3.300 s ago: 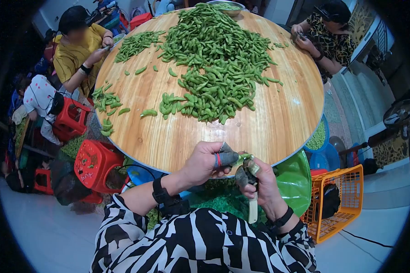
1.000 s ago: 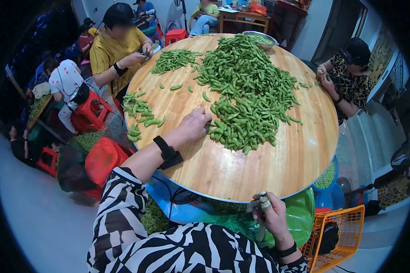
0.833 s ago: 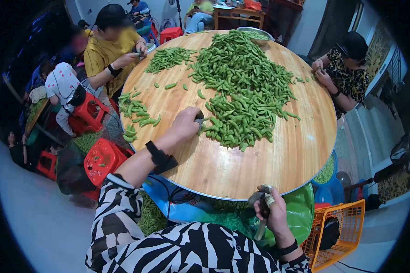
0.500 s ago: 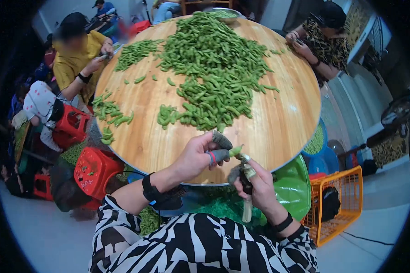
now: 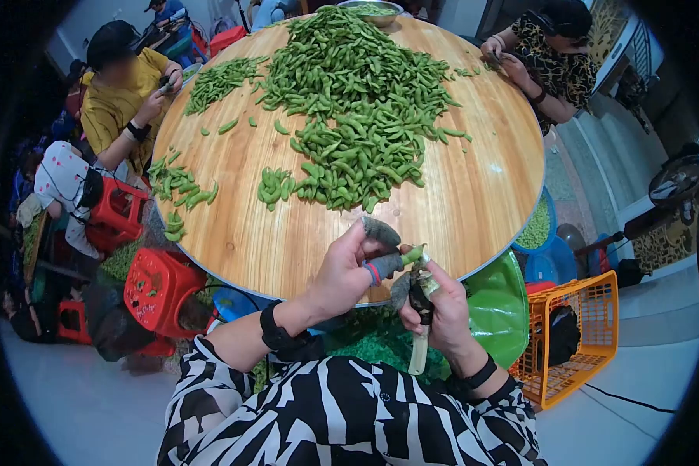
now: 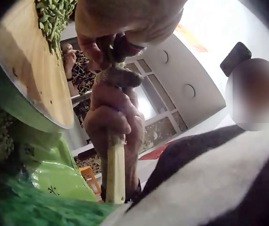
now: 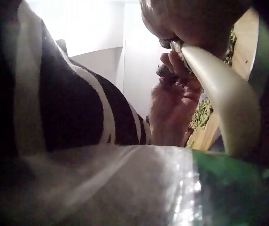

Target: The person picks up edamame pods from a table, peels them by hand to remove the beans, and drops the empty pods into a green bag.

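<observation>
At the round table's near edge, the left hand [image 5: 348, 268], with grey coverings on thumb and finger, pinches a green pod [image 5: 413, 255]. The right hand [image 5: 443, 311] meets it there, its fingers curled round a tool whose pale handle [image 5: 419, 353] points down; the tool's working end is hidden among the fingers. In the left wrist view the right hand [image 6: 113, 113] grips the same pale handle [image 6: 116, 172]. In the right wrist view the handle [image 7: 219, 89] is large in front of the left hand [image 7: 172, 110]. A big heap of pods [image 5: 357, 101] lies farther back.
Smaller pod groups lie on the wooden table [image 5: 233, 248] at left. Two people sit across it, left and right. Red stools [image 5: 163, 291], a green bag [image 5: 501, 311], blue basins [image 5: 551, 260] and an orange crate [image 5: 575, 342] surround the near side.
The left hand went out to the heap's near left edge, then came back with a pod to the right hand. Since half a second ago, the pod has moved slightly right, against the right hand.
</observation>
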Demonstrator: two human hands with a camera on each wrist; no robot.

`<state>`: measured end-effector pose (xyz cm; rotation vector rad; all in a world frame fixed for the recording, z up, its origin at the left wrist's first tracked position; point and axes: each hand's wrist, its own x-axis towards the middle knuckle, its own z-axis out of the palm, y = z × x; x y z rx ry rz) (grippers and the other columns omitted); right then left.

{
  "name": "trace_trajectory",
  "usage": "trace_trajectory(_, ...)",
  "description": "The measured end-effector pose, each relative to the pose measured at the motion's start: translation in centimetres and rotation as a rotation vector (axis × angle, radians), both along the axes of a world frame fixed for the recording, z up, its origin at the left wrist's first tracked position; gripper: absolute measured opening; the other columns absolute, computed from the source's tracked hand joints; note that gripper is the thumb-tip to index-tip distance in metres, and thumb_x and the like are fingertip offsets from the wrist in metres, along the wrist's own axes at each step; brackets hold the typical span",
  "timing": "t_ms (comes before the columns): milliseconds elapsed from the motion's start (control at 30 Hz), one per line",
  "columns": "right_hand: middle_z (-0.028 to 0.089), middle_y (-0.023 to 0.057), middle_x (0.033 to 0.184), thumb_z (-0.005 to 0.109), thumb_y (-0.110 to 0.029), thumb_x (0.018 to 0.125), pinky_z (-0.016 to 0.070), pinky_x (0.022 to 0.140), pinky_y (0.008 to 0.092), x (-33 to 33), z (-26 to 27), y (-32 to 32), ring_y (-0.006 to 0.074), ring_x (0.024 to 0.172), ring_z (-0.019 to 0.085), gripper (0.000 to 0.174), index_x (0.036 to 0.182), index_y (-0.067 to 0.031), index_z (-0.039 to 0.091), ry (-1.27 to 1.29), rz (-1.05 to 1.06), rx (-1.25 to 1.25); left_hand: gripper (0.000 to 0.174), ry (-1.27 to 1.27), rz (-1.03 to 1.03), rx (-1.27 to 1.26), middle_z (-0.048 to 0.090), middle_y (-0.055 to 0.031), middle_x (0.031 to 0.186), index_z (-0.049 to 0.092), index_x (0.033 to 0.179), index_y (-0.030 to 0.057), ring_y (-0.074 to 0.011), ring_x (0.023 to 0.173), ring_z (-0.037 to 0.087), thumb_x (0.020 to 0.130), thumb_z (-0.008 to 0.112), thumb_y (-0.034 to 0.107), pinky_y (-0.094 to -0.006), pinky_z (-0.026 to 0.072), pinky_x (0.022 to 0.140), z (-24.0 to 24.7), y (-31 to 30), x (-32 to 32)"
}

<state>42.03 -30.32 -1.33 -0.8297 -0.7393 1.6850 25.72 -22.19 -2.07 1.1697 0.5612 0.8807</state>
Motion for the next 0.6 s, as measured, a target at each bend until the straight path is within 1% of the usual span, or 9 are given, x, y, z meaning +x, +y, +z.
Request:
trace_trajectory(100, 0.05, 0.0047, 0.061, 0.037, -0.022, 0.099, 0.0328, 0.042, 0.0189, 0.23, -0.15, -0.08, 0.0074, 0.045, 0.041, 0.044, 0.14, -0.0048, 0.035, -0.006, -0.006, 0.001, 0.03, 0.059, -0.015, -0.033, 0.061, -0.0082, 0.107, 0.046, 0.111, 0.0035, -0.0132, 0.098, 0.058, 0.085, 0.061, -0.002, -0.0279, 0.0488, 0.083, 0.02, -0.01, -0.1)
trace_trajectory(133, 0.051, 0.005, 0.063, 0.038, -0.023, 0.099, 0.0331, 0.042, 0.0188, 0.29, -0.28, -0.14, 0.0072, 0.046, 0.041, 0.045, 0.14, -0.0044, 0.035, 0.001, -0.002, 0.007, 0.03, 0.059, -0.016, -0.034, 0.061, -0.0082, 0.107, 0.046, 0.111, 0.0035, -0.0132, 0.098, 0.058, 0.085, 0.061, -0.002, -0.0279, 0.0488, 0.083, -0.05, 0.01, -0.02)
trace_trajectory(233, 0.052, 0.0055, 0.068, 0.039, -0.025, 0.1, 0.0338, 0.042, 0.0185, 0.08, -0.25, -0.2, 0.0067, 0.048, 0.041, 0.046, 0.14, -0.0037, 0.034, 0.026, -0.004, 0.006, 0.03, 0.002, -0.012, 0.013, 0.061, -0.009, 0.107, 0.045, 0.111, 0.0027, -0.0143, 0.098, 0.058, 0.085, 0.061, -0.003, -0.0288, 0.0487, 0.086, -0.27, -0.2, 0.07)
trace_trajectory(300, 0.053, 0.0057, 0.071, 0.04, -0.026, 0.1, 0.0342, 0.043, 0.0184, 0.06, -0.19, -0.15, 0.0064, 0.049, 0.041, 0.047, 0.14, -0.0035, 0.034, 0.042, -0.011, 0.005, 0.03, 0.064, 0.009, 0.143, 0.06, -0.0096, 0.107, 0.045, 0.11, 0.0018, -0.0151, 0.1, 0.058, 0.085, 0.06, -0.004, -0.0301, 0.0483, 0.089, -0.23, -0.41, 0.08)
trace_trajectory(367, 0.053, 0.0058, 0.075, 0.04, -0.025, 0.1, 0.0347, 0.043, 0.0184, 0.05, -0.23, -0.18, 0.006, 0.049, 0.041, 0.046, 0.14, -0.0035, 0.033, 0.083, 0.007, 0.009, 0.03, 0.046, 0.0, 0.115, 0.06, -0.01, 0.108, 0.045, 0.11, 0.0016, -0.0156, 0.102, 0.058, 0.085, 0.059, -0.005, -0.0306, 0.0478, 0.09, -0.52, -0.13, 0.04)
trace_trajectory(500, 0.052, 0.0049, 0.073, 0.04, -0.024, 0.1, 0.0344, 0.042, 0.0184, 0.01, -0.12, -0.15, 0.0058, 0.049, 0.04, 0.045, 0.14, -0.0033, 0.035, 0.075, -0.002, -0.015, 0.029, 0.048, -0.009, 0.08, 0.06, -0.0102, 0.108, 0.044, 0.11, 0.0015, -0.0162, 0.105, 0.058, 0.086, 0.058, -0.006, -0.0311, 0.0471, 0.092, -0.64, -0.24, -0.05)
trace_trajectory(600, 0.051, 0.004, 0.071, 0.039, -0.022, 0.1, 0.0343, 0.042, 0.0182, 0.01, -0.38, -0.18, 0.0058, 0.048, 0.038, 0.044, 0.139, -0.003, 0.036, 0.045, 0.009, 0.023, 0.028, 0.026, -0.01, 0.085, 0.06, -0.0101, 0.108, 0.044, 0.11, 0.0014, -0.0165, 0.105, 0.058, 0.086, 0.057, -0.007, -0.0314, 0.047, 0.092, -0.57, -0.39, -0.09)
